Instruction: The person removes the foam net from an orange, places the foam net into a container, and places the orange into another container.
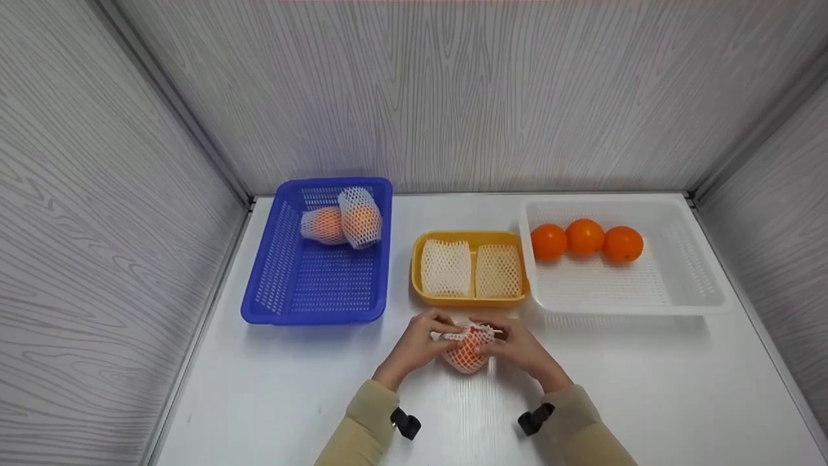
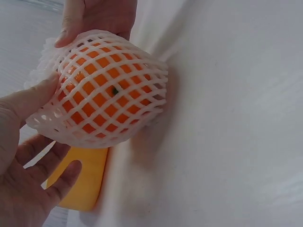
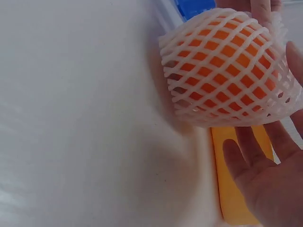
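Note:
An orange (image 2: 98,100) sits inside a white foam net (image 1: 467,364), just in front of the yellow tray. My left hand (image 1: 419,341) pinches the net's rim on the left side, with the thumb over the edge. On the opposite side my right hand (image 1: 519,349) pinches the rim too, thumb against the net. In the left wrist view the orange's green stem spot shows through the mesh. The net's narrower end points towards me, and its wide end lies between both hands. In the right wrist view several fingers (image 3: 251,153) of the right hand extend beneath the net.
The yellow tray (image 1: 470,301) holds two flat groups of foam nets (image 1: 446,268). At the left, a blue basket (image 1: 381,285) contains two netted oranges (image 1: 361,220). On the right, a white basket (image 1: 686,304) contains three bare oranges (image 1: 585,237). Wood-grain panels (image 1: 414,97) enclose the white table (image 1: 272,401).

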Available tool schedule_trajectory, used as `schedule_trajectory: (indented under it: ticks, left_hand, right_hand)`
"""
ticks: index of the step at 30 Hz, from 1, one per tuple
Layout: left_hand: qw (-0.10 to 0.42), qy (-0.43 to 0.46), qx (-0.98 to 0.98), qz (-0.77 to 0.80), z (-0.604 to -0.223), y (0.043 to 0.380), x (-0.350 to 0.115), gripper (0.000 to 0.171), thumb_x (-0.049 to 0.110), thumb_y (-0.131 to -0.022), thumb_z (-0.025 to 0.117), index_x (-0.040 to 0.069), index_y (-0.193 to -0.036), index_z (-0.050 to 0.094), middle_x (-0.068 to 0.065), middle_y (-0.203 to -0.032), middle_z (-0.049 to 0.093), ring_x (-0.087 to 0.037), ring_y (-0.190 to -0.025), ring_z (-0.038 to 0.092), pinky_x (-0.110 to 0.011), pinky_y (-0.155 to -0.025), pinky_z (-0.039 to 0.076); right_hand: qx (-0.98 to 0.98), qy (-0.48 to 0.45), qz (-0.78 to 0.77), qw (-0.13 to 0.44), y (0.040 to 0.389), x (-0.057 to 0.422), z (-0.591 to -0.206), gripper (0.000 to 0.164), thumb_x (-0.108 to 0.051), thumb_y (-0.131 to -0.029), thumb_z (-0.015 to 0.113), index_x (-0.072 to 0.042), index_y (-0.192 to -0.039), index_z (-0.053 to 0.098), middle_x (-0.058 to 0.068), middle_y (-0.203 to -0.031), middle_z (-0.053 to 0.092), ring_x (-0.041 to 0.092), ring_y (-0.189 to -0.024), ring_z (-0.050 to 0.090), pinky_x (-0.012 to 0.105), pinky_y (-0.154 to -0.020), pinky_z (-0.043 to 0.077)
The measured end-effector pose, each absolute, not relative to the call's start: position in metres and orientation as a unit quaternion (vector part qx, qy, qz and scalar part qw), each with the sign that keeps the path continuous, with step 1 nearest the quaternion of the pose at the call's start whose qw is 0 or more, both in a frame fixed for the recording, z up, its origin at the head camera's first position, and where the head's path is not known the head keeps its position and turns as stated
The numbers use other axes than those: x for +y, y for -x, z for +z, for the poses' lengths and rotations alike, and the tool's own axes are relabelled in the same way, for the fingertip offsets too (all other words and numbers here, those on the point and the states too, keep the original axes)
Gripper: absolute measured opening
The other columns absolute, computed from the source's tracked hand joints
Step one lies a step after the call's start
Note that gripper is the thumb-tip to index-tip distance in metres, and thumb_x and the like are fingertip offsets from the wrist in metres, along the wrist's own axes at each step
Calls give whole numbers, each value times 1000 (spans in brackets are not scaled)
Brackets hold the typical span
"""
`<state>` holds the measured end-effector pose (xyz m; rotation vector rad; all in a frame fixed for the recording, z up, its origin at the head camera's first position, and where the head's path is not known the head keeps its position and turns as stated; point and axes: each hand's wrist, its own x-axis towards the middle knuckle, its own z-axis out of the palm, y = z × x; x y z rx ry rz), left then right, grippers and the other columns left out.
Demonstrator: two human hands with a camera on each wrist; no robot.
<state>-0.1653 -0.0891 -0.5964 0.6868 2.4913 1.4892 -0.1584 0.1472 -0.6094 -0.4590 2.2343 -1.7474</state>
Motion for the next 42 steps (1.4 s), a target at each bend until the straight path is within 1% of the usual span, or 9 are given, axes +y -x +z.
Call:
schedule_trajectory:
  ticks: [5,10,14,18,22,27,33,37,42]
  left_hand:
    - [62,-244,835,490,-595,163,-86,18,15,-86,76,9,-103,78,5,-98,61,-13,-97,55,-29,-83,48]
    - [63,-239,837,488,-595,162,-86,24,26,-89,74,10,-107,76,3,-104,62,-15,-101,56,-33,-84,49]
    - [75,-222,844,482,-598,162,-89,36,33,-88,74,10,-117,71,1,-114,61,-16,-108,55,-37,-89,50]
    - [71,-213,845,486,-600,162,-90,29,27,-88,75,9,-110,75,3,-107,62,-16,-105,57,-36,-88,51]
    - [41,-220,841,493,-599,163,-88,14,17,-87,76,8,-98,78,5,-96,65,-13,-97,60,-32,-85,52]
    - [2,-237,845,479,-597,163,-88,15,-1,-82,72,7,-93,78,3,-90,68,-10,-85,60,-31,-77,52]
    - [-13,-240,838,490,-598,162,-86,17,-5,-81,70,6,-93,77,0,-90,70,-12,-83,61,-38,-75,53]
    - [-14,-236,826,512,-597,162,-85,10,6,-85,75,5,-94,76,-1,-92,70,-13,-86,62,-44,-78,54]
    - [44,-212,841,495,-596,163,-87,34,32,-86,77,10,-111,72,0,-109,66,-14,-100,59,-39,-85,51]
  right_hand:
    - [783,149,-591,119,158,145,-609,27,-20,-83,79,-9,-107,77,10,-123,64,29,-119,54,49,-99,43]
    - [786,132,-598,83,158,138,-603,12,-7,-83,77,-4,-95,77,12,-110,69,26,-107,60,39,-93,46]
    - [791,120,-597,50,151,131,-584,11,-2,-84,75,1,-94,74,12,-96,70,16,-84,59,25,-74,47]
    - [788,113,-604,28,146,126,-571,8,1,-84,75,3,-91,73,11,-85,68,11,-71,50,21,-62,41]
    - [781,123,-611,39,146,126,-571,13,-2,-85,74,4,-97,72,12,-91,69,13,-76,54,23,-65,44]
    - [782,143,-599,98,147,133,-573,36,-9,-86,75,4,-118,66,17,-119,65,21,-104,56,35,-87,46]
    - [789,136,-592,94,148,133,-572,17,-6,-84,76,1,-99,75,19,-115,66,23,-106,59,34,-88,47]
    - [788,145,-597,48,149,130,-571,9,0,-83,76,2,-91,75,15,-95,71,16,-84,61,24,-72,49]
    - [786,134,-603,2,148,128,-571,9,8,-80,74,5,-89,74,15,-89,71,12,-76,59,21,-66,47]
